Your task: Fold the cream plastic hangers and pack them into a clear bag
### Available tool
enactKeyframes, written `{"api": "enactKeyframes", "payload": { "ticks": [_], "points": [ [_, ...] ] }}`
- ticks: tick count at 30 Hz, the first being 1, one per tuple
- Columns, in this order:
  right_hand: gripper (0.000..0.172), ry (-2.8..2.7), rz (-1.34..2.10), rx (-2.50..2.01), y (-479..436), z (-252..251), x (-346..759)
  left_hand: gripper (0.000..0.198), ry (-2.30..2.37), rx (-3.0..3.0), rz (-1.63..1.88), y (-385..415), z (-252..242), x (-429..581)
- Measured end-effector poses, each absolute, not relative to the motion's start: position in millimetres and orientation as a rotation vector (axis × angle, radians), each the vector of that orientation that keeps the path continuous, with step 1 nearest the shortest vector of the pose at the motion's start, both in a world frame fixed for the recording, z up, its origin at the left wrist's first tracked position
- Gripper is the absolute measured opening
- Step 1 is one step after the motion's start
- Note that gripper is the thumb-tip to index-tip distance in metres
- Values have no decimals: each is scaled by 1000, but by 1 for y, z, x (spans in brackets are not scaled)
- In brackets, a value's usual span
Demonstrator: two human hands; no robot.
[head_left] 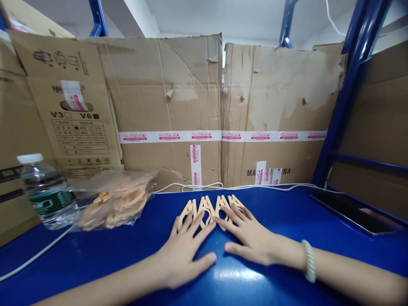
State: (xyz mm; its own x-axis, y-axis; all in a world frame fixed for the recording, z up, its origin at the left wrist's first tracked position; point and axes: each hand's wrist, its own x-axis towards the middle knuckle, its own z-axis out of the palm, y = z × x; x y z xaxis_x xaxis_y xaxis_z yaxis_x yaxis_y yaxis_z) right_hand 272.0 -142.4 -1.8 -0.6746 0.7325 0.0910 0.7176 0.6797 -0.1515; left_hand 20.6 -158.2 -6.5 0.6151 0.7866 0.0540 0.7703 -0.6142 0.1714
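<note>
Several pale wooden A-shaped pieces stand or lie side by side in a row on the blue tabletop; I cannot tell exactly what they are. My left hand (186, 255) has its fingers spread over the lower parts of the two left pieces, with the leftmost wooden piece (190, 206) and the second wooden piece (205, 205) showing beyond the fingertips. Stretched fingers of my right hand (251, 236) rest on the third wooden piece (220, 205) and the rightmost wooden piece (235, 200), partly hiding them. Both thumbs are apart from the pieces, and neither hand grips anything.
At left stand a water bottle (51, 193) and a clear plastic bag (123, 202) of wooden parts. A dark phone-like slab (352, 212) lies at right. White cable (274, 186) runs along the back, before upright cardboard (165, 106). A blue metal post (342, 97) rises at right.
</note>
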Motion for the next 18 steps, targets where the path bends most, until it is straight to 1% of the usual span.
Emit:
{"api": "enactKeyframes", "payload": {
  "ticks": [4, 8, 11, 13, 14, 15, 16, 18],
  "points": [
    [69, -2717, 118, -1201, -104, -6, 258, 62, 1330, 2762, 280, -124, 1, 16],
    [67, -2652, 43, -1185, -93, -10, 255, 63, 1303, 2979, 474, -128, 5, 9],
    [66, -2603, -103, -1144, -103, -10, 259, 59, 1106, 3398, 751, -151, 18, -4],
    [65, -2615, -153, -1082, -116, -6, 262, 54, 1075, 3571, 1043, -162, 33, -18],
    [64, -2627, -156, -1053, -123, -4, 263, 52, 1152, 3592, 1214, -165, 41, -25],
    [62, -2630, -153, -1034, -130, -1, 264, 52, 1331, 3560, 1332, -165, 50, -34],
    [60, -2625, -148, -1024, -137, 1, 265, 52, 1561, 3487, 1358, -164, 58, -43],
    [57, -2603, -134, -1020, -149, 6, 266, 57, 1964, 3305, 1267, -155, 73, -61]
  ]
}}
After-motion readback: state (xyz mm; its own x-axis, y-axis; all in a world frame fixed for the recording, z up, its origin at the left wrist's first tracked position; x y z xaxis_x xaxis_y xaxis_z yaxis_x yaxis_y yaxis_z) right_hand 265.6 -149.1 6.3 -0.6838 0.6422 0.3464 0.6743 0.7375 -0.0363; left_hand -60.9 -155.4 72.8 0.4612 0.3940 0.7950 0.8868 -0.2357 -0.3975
